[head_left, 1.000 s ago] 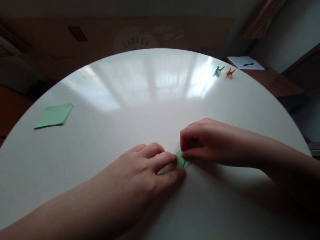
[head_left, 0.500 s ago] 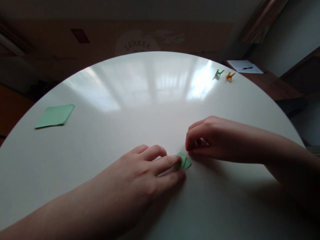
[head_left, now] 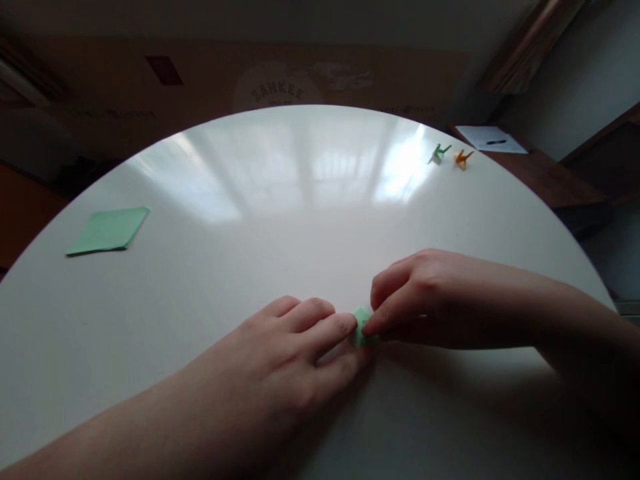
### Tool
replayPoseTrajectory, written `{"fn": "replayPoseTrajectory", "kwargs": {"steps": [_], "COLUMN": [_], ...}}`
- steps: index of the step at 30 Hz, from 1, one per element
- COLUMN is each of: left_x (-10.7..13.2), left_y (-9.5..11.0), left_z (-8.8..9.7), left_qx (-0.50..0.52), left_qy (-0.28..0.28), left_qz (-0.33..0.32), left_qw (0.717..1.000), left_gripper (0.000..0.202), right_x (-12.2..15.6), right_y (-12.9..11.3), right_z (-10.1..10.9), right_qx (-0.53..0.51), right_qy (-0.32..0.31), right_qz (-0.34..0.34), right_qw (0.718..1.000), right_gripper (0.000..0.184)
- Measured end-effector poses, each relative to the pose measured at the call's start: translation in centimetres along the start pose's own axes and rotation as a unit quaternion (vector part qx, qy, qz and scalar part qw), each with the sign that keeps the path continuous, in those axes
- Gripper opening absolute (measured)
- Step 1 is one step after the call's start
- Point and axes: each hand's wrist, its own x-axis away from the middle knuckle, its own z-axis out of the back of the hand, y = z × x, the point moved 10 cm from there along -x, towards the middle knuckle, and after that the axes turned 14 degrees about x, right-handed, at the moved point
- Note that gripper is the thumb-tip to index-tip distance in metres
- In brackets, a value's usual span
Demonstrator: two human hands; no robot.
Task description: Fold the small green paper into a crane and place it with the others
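Bare right hand, apart earlier, now touches the small folded green paper, pinch undeterminable, while bare left hand holds its left side down.

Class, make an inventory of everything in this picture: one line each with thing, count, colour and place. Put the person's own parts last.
Table: 1, white, centre
Folded paper: 1, green, at the fingertips
Paper stack: 1, green, table's left side; sheets uncountable
Green figure: 1, green, table's far right
Orange figure: 1, orange, right of the green one
Desk: 1, brown, beyond the table, right
Sheet: 1, white, on the desk
Pen: 1, dark, on the sheet
Panel: 1, brown, lettered, behind the table
Patch: 1, dark red, on the panel
Dim edges: too dark to itemise
Left hand: 1, bare, touching the folded paper
Right hand: 1, bare, fingertip on the folded paper
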Motion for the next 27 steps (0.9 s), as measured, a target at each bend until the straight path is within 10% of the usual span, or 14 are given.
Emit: {"fn": "replayPoseTrajectory", "kwargs": {"steps": [27], "left_x": [-0.05], "left_y": [-0.08], "left_z": [-0.09], "left_qx": [0.032], "left_qy": [0.008], "left_qz": [0.002], "left_qw": [0.999], "left_gripper": [0.034], "right_x": [0.13], "right_y": [0.28], "right_z": [-0.59], "right_qx": [0.004], "right_qy": [-0.015], "right_qz": [0.006], "right_qw": [1.000], "right_gripper": [0.018]}}
